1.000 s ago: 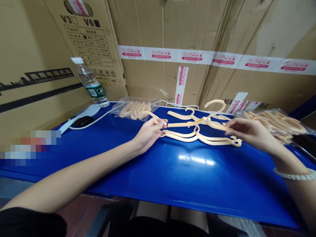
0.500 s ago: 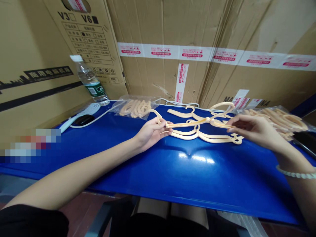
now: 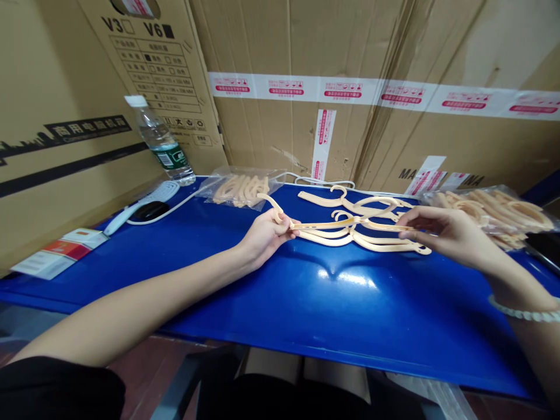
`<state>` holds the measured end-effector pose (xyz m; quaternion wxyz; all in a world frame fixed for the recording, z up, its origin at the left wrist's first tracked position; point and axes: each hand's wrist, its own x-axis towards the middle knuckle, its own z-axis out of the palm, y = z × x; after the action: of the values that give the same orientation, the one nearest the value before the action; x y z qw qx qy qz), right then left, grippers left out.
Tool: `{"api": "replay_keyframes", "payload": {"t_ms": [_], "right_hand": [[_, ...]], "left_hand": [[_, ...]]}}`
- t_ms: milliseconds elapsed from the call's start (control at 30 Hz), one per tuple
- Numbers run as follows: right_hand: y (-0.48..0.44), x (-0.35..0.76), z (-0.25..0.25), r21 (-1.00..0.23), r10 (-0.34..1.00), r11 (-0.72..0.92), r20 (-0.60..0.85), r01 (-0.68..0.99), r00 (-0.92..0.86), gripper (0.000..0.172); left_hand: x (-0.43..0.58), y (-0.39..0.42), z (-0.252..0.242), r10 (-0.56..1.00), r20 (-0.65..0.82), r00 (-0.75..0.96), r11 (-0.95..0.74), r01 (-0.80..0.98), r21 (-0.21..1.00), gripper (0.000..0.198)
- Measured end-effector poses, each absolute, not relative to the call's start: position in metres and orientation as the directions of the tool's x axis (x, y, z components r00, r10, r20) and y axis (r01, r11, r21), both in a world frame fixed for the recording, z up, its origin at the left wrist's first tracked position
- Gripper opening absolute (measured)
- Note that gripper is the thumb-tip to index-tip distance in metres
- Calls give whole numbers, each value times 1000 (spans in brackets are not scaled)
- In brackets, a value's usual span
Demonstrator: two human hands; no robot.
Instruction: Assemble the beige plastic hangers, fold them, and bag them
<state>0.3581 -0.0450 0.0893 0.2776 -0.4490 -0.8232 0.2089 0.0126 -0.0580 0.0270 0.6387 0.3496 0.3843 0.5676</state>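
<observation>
A cream plastic folding hanger (image 3: 332,224) is stretched between my two hands, just above the blue table (image 3: 280,309). My left hand (image 3: 269,233) pinches its left end, where a curved piece sticks up past the thumb. Its right end is between the thumb and fingers of my right hand (image 3: 441,230). Behind and below it, more cream hangers (image 3: 380,244) lie spread on the table, partly covered by the held one. Another hanger (image 3: 321,200) lies farther back, its hook pointing away from me.
Clear bags of hanger parts lie at the back left (image 3: 240,188) and right (image 3: 503,213). At left are a water bottle (image 3: 168,154), a pale hairbrush (image 3: 140,204), a dark computer mouse (image 3: 151,211) and a printed card (image 3: 61,252). Large cardboard boxes (image 3: 280,134) wall in the back.
The held hanger has tipped, its loop on the right swinging down toward the table. Both hands keep their grip and have shifted slightly to the left.
</observation>
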Motion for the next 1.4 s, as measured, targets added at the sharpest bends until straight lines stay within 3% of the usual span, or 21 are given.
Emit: {"api": "replay_keyframes", "payload": {"t_ms": [333, 867, 967, 1033, 1067, 1100, 1133, 1200, 1267, 1300, 1400], "right_hand": [[-45, 356, 87, -614, 861, 495, 253, 615, -440, 38], [-50, 353, 94, -676, 907, 399, 190, 620, -376, 41], [-52, 354, 97, -687, 924, 367, 192, 627, -330, 43], [-55, 355, 100, -697, 931, 353, 199, 624, -305, 44], [-56, 355, 102, -708, 932, 349, 195, 614, -305, 44], [-57, 355, 103, -722, 931, 347, 184, 599, -317, 43], [-58, 355, 104, -736, 927, 343, 167, 583, -335, 43], [-59, 354, 104, -752, 916, 327, 105, 572, -387, 41], [-57, 354, 103, -740, 899, 304, 15, 600, -437, 39], [-57, 354, 102, -728, 889, 289, -37, 621, -457, 40], [-53, 355, 99, -665, 860, 277, -151, 694, -488, 41]], "left_hand": [[12, -58, 26, 992, -126, -2, 112, -448, 887, 19], [15, -55, 28, 998, -48, -44, 16, -548, 836, 20], [16, -63, 28, 999, -33, 25, 40, -438, 898, 8], [19, -75, 26, 986, 56, 158, -22, -210, 977, 11], [21, -82, 24, 956, 147, 254, -138, -51, 989, 16], [23, -90, 23, 892, 275, 358, -330, 101, 938, 16], [24, -97, 20, 776, 399, 489, -548, 208, 810, 16], [27, -108, 16, 489, 533, 691, -861, 282, 423, 21], [28, -115, 13, 336, 542, 770, -940, 313, 138, 28], [28, -117, 12, 324, 534, 781, -937, 342, 68, 29], [28, -117, 11, 383, 479, 790, -907, 420, 32, 30]]}}
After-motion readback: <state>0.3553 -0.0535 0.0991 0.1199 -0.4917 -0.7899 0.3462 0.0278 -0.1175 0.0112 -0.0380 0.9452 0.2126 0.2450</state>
